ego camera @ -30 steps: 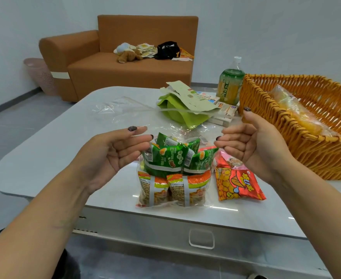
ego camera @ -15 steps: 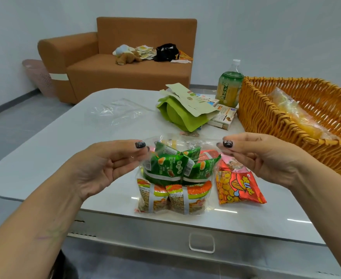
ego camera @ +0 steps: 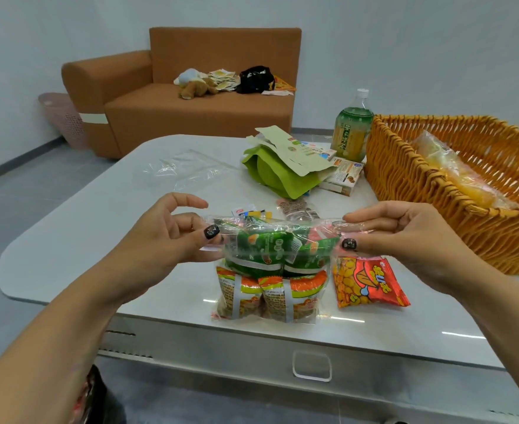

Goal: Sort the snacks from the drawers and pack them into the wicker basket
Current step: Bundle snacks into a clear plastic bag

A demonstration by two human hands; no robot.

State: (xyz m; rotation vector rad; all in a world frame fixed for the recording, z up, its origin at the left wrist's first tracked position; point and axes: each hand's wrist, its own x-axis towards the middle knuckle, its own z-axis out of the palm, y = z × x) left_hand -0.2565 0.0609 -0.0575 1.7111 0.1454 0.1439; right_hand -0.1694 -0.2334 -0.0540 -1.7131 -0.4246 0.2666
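Observation:
A clear plastic bag [ego camera: 270,270] filled with several green and orange snack packets stands on the white table [ego camera: 105,228]. My left hand [ego camera: 166,240] pinches the bag's top left corner and my right hand [ego camera: 399,237] pinches its top right corner, stretching the top edge between them. A red and yellow snack packet [ego camera: 368,283] lies flat just right of the bag. The wicker basket [ego camera: 411,191] sits at the right with a clear bag of yellow snacks [ego camera: 454,169] inside.
Behind the bag lie small sachets [ego camera: 252,212], a brown packet [ego camera: 298,208], a green pouch [ego camera: 276,169], a small box [ego camera: 344,175], a green drink bottle [ego camera: 351,130] and an empty clear bag [ego camera: 184,169]. A drawer handle [ego camera: 311,365] shows below. An orange sofa [ego camera: 197,108] stands beyond.
Both hands have dropped from the raised open bag mouth and moved outward to the top corners. The bag's top is now pulled flat between them.

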